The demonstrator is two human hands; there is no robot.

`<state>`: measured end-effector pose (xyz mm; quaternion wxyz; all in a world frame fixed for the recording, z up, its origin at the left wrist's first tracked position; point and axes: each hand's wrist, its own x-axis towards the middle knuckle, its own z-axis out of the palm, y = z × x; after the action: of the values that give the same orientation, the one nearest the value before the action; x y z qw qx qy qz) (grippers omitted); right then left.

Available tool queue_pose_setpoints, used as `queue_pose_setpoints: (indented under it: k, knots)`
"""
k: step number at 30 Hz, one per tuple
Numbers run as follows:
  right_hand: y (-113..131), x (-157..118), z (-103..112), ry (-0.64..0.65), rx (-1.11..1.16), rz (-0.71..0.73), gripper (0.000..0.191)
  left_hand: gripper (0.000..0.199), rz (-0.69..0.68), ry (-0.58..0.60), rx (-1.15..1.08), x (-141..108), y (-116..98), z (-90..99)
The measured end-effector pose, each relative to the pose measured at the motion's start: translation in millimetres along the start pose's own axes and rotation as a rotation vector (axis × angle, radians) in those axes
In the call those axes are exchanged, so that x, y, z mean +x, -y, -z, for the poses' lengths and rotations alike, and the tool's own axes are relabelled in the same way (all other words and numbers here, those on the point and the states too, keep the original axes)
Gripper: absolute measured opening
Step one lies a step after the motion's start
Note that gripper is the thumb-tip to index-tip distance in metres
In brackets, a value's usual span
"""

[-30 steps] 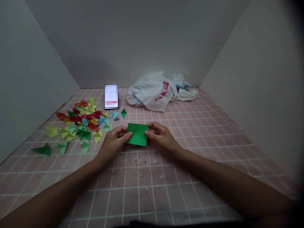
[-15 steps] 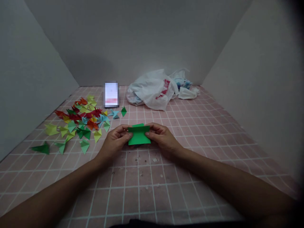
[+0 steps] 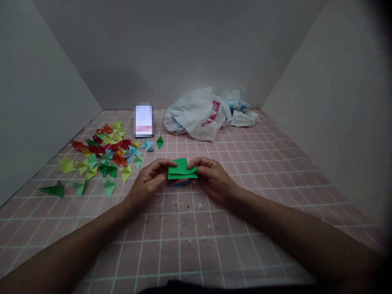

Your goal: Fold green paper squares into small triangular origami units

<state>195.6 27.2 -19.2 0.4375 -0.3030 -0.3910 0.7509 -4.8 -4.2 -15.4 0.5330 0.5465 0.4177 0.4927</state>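
A bright green sheet of paper (image 3: 180,168), folded over on itself, is held up between both hands in the middle of the head view. My left hand (image 3: 152,179) pinches its left edge, index finger on top and thumb below. At the right edge, my right hand (image 3: 214,177) grips the paper with thumb and fingers, the fingertips on its upper layer. The near edges of the layers stand slightly apart. Just under the paper shows part of a small flat item with blue and reddish colours (image 3: 180,184); most of it is hidden.
Many folded paper pieces (image 3: 107,149) in red, yellow, green and blue lie on the left. A phone with a blurred screen (image 3: 143,119) stands behind them. A white plastic bag (image 3: 196,114) lies at the back. Small scraps (image 3: 200,205) dot the pink checked tablecloth (image 3: 245,253).
The green paper's upper flap has been folded down towards me, where before it stood open with a crease. My fingers have shifted to its top, and the coloured item beneath shows more.
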Motion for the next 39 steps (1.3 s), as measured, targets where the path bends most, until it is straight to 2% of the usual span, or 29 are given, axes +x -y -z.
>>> queue_pose_setpoints:
  k: [2, 4, 8, 12, 17, 21, 26, 30, 35, 39]
  knots:
    - [0.9, 0.3, -1.1, 0.000, 0.041, -0.024, 0.004, 0.034, -0.053, 0.003, 0.079, -0.9, -3.2, -2.0]
    - [0.5, -0.7, -2.4, 0.022, 0.056, -0.049, 0.005, 0.036, -0.098, -0.026, 0.177, -1.9, -6.5, -3.9]
    - [-2.6, -4.4, -3.8, 0.106, 0.030, -0.070, 0.012, 0.005, -0.120, -0.078, 0.299, -3.4, -9.5, -4.6]
    - [-4.8, -6.1, -1.7, 0.117, -0.153, 0.093, 0.020, 0.009, -0.068, -0.157, 0.225, -2.1, -7.8, -3.9]
    - [-4.4, -5.4, 1.1, 0.070, -0.328, 0.329, 0.026, 0.013, 0.020, -0.144, 0.140, -0.5, -7.8, -5.1]
    - [-3.3, -5.6, 1.6, 0.068, -0.526, 0.464, 0.009, 0.013, 0.048, -0.089, 0.130, -0.4, -7.5, -5.2]
    - [0.3, -9.1, 0.6, 0.016, -0.725, 0.395, 0.009, 0.014, 0.031, -0.011, 0.152, -0.7, -5.2, -5.0]
    - [2.8, -10.5, -0.1, -0.021, -0.839, 0.424, 0.012, 0.017, 0.034, -0.009, 0.120, -1.1, -4.8, -5.9]
    - [1.4, -10.4, -0.1, -0.036, -0.869, 0.454, 0.011, 0.024, 0.086, -0.065, 0.024, -0.8, -3.5, -7.9]
    - [0.3, -9.9, -0.2, -0.026, -0.863, 0.468, 0.011, 0.033, 0.093, -0.164, -0.068, -1.1, -2.9, -9.9]
